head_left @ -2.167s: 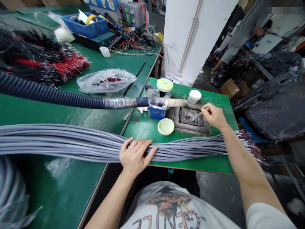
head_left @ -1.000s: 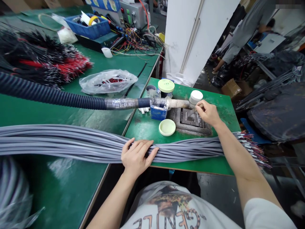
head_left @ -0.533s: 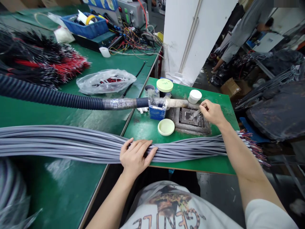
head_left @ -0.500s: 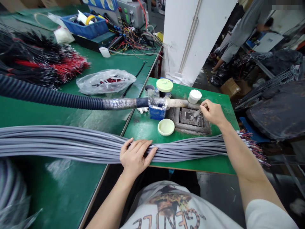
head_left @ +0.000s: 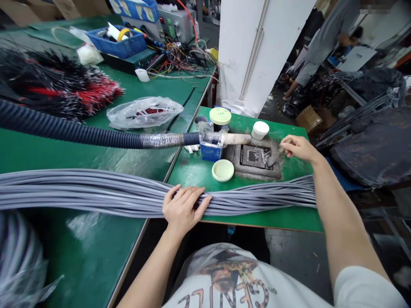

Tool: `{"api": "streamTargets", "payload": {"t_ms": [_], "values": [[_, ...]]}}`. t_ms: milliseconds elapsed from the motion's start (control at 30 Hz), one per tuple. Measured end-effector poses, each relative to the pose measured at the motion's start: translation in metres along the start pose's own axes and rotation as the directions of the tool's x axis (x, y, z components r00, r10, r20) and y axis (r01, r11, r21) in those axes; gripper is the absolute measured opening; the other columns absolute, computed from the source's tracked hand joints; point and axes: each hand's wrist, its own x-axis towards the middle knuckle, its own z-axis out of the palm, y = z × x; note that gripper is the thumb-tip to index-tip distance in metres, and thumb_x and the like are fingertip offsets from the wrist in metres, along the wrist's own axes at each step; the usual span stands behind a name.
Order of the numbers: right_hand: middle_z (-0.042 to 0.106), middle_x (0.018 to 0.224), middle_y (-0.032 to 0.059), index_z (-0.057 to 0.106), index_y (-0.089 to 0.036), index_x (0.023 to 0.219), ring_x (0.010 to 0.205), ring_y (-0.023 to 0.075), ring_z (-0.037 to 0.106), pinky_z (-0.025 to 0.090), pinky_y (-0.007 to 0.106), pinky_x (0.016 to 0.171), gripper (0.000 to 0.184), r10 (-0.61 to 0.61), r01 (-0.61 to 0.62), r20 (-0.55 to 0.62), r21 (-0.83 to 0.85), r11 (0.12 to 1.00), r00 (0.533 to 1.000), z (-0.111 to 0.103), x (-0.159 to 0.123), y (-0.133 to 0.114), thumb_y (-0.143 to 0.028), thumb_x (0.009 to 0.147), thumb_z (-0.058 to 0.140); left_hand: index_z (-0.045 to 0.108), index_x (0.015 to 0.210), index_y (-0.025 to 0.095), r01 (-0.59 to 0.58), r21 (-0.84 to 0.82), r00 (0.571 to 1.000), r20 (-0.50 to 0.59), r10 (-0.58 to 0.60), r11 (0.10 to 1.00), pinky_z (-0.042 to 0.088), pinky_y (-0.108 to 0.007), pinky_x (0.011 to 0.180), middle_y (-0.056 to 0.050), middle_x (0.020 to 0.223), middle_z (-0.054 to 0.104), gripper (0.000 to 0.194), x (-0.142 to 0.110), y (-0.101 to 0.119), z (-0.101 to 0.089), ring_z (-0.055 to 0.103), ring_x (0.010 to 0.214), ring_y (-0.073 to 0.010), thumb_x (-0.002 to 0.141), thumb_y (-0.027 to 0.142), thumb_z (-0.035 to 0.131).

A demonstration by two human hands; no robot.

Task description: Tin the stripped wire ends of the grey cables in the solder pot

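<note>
Block [head_left: 236, 161]: It is sitting on the bench [head_left: 282, 216], showing a dark middle; grey crumbs [head_left: 266, 158] are lying at the right side of this middle.
Cables [head_left: 90, 192]: They are running as one thick bundle in front of the block, between it and my body. Further right they are passing under my right arm [head_left: 335, 205], so their right ends are hiding from me.
Left hand [head_left: 183, 207]: It is resting palm down on the cables, to the left and front of the block. My fingers are spreading a little, the thumb standing apart, all lying over the bundle and not closing around it; I am probably steadying it against sliding.
Right hand [head_left: 297, 147]: It is hanging to the right of the block. Thumb and fingers are pinching the scraper by its far end; maybe I am holding it so for keeping my skin away from the block.
Scraper [head_left: 272, 159]: It is slanting down toward the right edge of the block's middle. Whether its tip is touching, I cannot tell.
Hose [head_left: 112, 139]: It is coming from the left and ending at the block's back left corner, seemingly placed for keeping its mouth close.
Box [head_left: 211, 152]: It is standing left of the block, under the hose, and seems to be propping it.
Lid [head_left: 223, 170]: It is lying hollow side up, just beside the block's front left corner.
Tub [head_left: 260, 130]: It is standing behind the block.
</note>
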Motion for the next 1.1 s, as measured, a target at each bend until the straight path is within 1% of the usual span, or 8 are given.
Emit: {"api": "streamTargets", "payload": {"t_ms": [100, 267, 333, 433, 533, 733, 933, 1100], "values": [[0.061, 0.059, -0.0003, 0.06, -0.017, 0.089, 0.045, 0.0121, 0.058, 0.047, 0.023, 0.043, 0.026, 0.1, -0.108, 0.074, 0.117, 0.987, 0.992, 0.002, 0.019, 0.015, -0.039, 0.079, 0.067, 0.066, 0.095, 0.024, -0.011, -0.011, 1.0, -0.022, 0.011, 1.0, 0.038, -0.038, 0.095, 0.0, 0.086, 0.074, 0.021, -0.001, -0.002, 0.002, 0.069, 0.081, -0.0188, 0.076, 0.029, 0.071], [0.067, 0.063, 0.0025, 0.053, -0.014, 0.115, 0.045, 0.0143, 0.06, 0.049, 0.026, 0.044, 0.045, 0.269, -0.257, -0.065, 0.145, 0.955, 0.961, 0.009, 0.037, 0.026, -0.033, 0.077, 0.07, 0.067, 0.093, 0.024, -0.004, 0.008, 1.0, -0.018, 0.004, 1.0, 0.037, -0.039, 0.095, -0.001, 0.086, 0.074, 0.017, -0.002, -0.003, 0.003, 0.068, 0.08, -0.0194, 0.077, 0.03, 0.069], [0.068, 0.065, 0.0034, 0.048, -0.014, 0.124, 0.046, 0.0151, 0.061, 0.049, 0.026, 0.047, 0.055, 0.259, -0.247, -0.115, 0.109, 0.963, 0.959, 0.009, 0.031, 0.031, -0.031, 0.076, 0.07, 0.067, 0.093, 0.024, -0.004, 0.009, 1.0, 0.0, 0.004, 1.0, 0.037, -0.039, 0.095, -0.002, 0.087, 0.074, 0.015, -0.002, -0.003, 0.003, 0.068, 0.081, -0.0198, 0.079, 0.031, 0.067], [0.07, 0.069, 0.0035, 0.058, -0.017, 0.119, 0.056, 0.018, 0.065, 0.051, 0.029, 0.057, 0.045, 0.09, -0.112, -0.147, -0.149, 0.982, 0.985, 0.007, 0.001, 0.046, -0.032, 0.077, 0.067, 0.067, 0.093, 0.023, -0.009, 0.003, 1.0, 0.028, 0.009, 1.0, 0.035, -0.041, 0.098, -0.002, 0.087, 0.074, 0.014, -0.002, -0.004, 0.001, 0.068, 0.081, -0.02, 0.081, 0.031, 0.065], [0.073, 0.074, 0.006, 0.069, -0.018, 0.101, 0.069, 0.0234, 0.068, 0.051, 0.035, 0.067, 0.028, -0.082, 0.02, -0.134, -0.409, 0.912, 0.988, 0.011, -0.05, 0.064, -0.034, 0.079, 0.063, 0.068, 0.089, 0.023, -0.023, 0.01, 0.999, 0.04, 0.023, 1.0, 0.034, -0.043, 0.101, -0.002, 0.082, 0.074, 0.012, -0.002, -0.005, -0.002, 0.067, 0.078, -0.0201, 0.08, 0.03, 0.065], [0.073, 0.099, 0.0076, 0.071, -0.021, 0.092, 0.094, 0.0223, 0.066, 0.048, 0.035, 0.085, 0.029, -0.128, -0.024, -0.31, -0.443, 0.896, 0.942, 0.045, -0.144, 0.077, -0.035, 0.09, 0.046, 0.065, 0.076, 0.022, -0.106, 0.013, 0.994, 0.006, 0.106, 0.994, 0.04, -0.041, 0.093, -0.001, 0.069, 0.071, 0.003, -0.003, -0.018, 0.002, 0.064, 0.067, -0.0188, 0.078, 0.023, 0.065], [0.073, 0.095, 0.0075, 0.071, -0.021, 0.082, 0.096, 0.0226, 0.064, 0.045, 0.037, 0.091, 0.032, -0.152, -0.034, -0.409, -0.413, 0.91, 0.9, 0.07, -0.163, 0.066, -0.039, 0.091, 0.047, 0.062, 0.067, 0.02, -0.123, 0.056, 0.987, -0.094, 0.128, 0.991, 0.043, -0.039, 0.084, -0.002, 0.06, 0.066, 0.011, -0.005, -0.04, 0.003, 0.061, 0.062, -0.0193, 0.077, 0.025, 0.065], [0.073, 0.095, 0.0074, 0.071, -0.021, 0.088, 0.096, 0.0233, 0.064, 0.044, 0.04, 0.091, 0.031, -0.212, 0.049, -0.367, -0.406, 0.913, 0.906, 0.072, -0.166, 0.059, -0.039, 0.092, 0.046, 0.061, 0.066, 0.02, -0.092, 0.076, 0.995, -0.026, 0.095, 0.993, 0.042, -0.038, 0.087, -0.001, 0.06, 0.066, 0.016, -0.004, -0.042, -0.005, 0.059, 0.061, -0.0172, 0.08, 0.027, 0.064]]}}
